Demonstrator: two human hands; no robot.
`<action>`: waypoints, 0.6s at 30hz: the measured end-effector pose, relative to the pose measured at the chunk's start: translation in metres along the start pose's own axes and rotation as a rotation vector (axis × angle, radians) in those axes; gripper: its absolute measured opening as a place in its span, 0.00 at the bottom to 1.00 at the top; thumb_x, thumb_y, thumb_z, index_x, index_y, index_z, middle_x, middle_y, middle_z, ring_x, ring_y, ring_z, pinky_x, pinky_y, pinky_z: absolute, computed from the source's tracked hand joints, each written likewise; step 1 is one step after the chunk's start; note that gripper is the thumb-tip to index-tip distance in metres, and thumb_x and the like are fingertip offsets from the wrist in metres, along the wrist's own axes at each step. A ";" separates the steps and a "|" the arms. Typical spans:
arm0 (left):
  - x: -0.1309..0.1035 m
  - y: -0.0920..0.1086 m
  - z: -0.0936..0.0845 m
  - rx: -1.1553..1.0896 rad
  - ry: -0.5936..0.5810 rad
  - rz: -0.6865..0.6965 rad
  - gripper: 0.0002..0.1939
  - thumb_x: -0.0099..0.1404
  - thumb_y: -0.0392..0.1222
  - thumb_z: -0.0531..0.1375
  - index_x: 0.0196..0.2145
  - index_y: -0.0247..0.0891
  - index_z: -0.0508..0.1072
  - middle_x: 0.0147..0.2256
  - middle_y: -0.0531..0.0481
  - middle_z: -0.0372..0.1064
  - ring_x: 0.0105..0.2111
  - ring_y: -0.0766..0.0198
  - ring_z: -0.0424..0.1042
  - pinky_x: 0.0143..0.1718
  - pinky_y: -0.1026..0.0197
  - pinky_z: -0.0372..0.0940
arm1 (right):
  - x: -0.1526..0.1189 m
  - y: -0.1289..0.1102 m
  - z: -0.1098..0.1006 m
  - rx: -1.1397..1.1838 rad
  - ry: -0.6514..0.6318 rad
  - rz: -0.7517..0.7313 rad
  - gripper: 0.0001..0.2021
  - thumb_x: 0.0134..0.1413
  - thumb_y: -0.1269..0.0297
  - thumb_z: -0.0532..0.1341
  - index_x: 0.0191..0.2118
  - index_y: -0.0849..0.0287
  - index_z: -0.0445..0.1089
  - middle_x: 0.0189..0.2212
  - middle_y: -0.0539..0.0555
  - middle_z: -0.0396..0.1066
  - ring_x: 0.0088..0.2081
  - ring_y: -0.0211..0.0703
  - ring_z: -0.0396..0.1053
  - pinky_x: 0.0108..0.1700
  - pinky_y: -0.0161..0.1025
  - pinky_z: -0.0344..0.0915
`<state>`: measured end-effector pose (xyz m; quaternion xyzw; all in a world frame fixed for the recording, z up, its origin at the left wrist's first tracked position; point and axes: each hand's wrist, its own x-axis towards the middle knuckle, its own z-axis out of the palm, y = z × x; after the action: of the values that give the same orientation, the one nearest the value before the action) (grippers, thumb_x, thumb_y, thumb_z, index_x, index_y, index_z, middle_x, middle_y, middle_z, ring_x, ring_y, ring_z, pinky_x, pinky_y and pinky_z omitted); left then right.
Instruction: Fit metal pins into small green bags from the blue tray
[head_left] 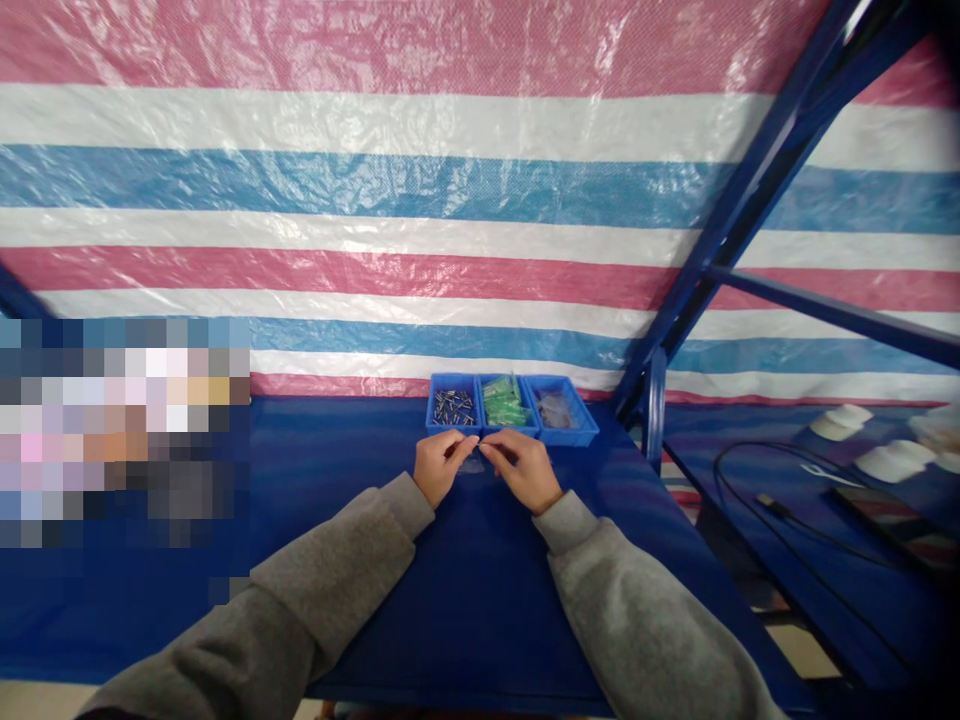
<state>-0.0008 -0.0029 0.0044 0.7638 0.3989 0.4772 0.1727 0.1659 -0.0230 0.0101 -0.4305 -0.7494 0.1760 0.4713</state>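
My left hand and my right hand meet over the blue table, thumbs and forefingers pinched close together. Between them hangs a small clear plastic bag, its top edge at the fingertips of both hands. It is see-through, so its contents, if any, do not show. Just beyond the hands stand three blue bins in a row. The left bin holds several small dark metal screws or pins. Green plastic packets fill the middle one, and clear plastic bags lie in the right one.
The blue table reaches under both forearms. Striped plastic sheeting hangs behind it. A blue metal frame rises at the right. Beyond it, a second table carries white rolls and a black cable. The left side is pixelated.
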 end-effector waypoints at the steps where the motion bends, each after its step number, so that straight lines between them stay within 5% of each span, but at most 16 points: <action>1: 0.000 0.001 -0.001 0.004 -0.001 -0.002 0.18 0.64 0.46 0.54 0.20 0.34 0.68 0.17 0.55 0.62 0.19 0.72 0.61 0.25 0.68 0.57 | 0.000 -0.001 0.000 -0.014 -0.013 -0.013 0.13 0.58 0.57 0.54 0.32 0.58 0.71 0.26 0.53 0.69 0.24 0.38 0.66 0.28 0.34 0.63; 7: 0.000 0.003 -0.002 -0.032 0.038 -0.041 0.19 0.66 0.46 0.50 0.22 0.35 0.67 0.16 0.56 0.60 0.17 0.73 0.60 0.23 0.69 0.58 | 0.002 -0.004 -0.005 -0.077 0.035 -0.053 0.15 0.60 0.58 0.52 0.30 0.59 0.70 0.24 0.53 0.68 0.26 0.38 0.66 0.31 0.34 0.62; 14: 0.004 0.001 0.001 -0.016 0.213 -0.054 0.11 0.64 0.44 0.55 0.36 0.35 0.71 0.30 0.50 0.70 0.26 0.69 0.67 0.27 0.69 0.63 | 0.001 0.002 -0.026 -0.124 0.610 0.087 0.14 0.60 0.58 0.52 0.33 0.62 0.69 0.19 0.49 0.64 0.21 0.37 0.63 0.30 0.35 0.61; 18: 0.004 0.000 0.001 -0.073 0.126 -0.031 0.15 0.64 0.44 0.55 0.46 0.36 0.70 0.33 0.49 0.71 0.24 0.71 0.67 0.23 0.69 0.63 | 0.002 0.002 -0.024 -0.156 0.477 0.039 0.14 0.59 0.59 0.52 0.30 0.61 0.69 0.22 0.51 0.68 0.24 0.38 0.64 0.31 0.34 0.60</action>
<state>0.0009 0.0005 0.0058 0.7192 0.4031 0.5357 0.1826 0.1866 -0.0236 0.0215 -0.5095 -0.6198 0.0201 0.5965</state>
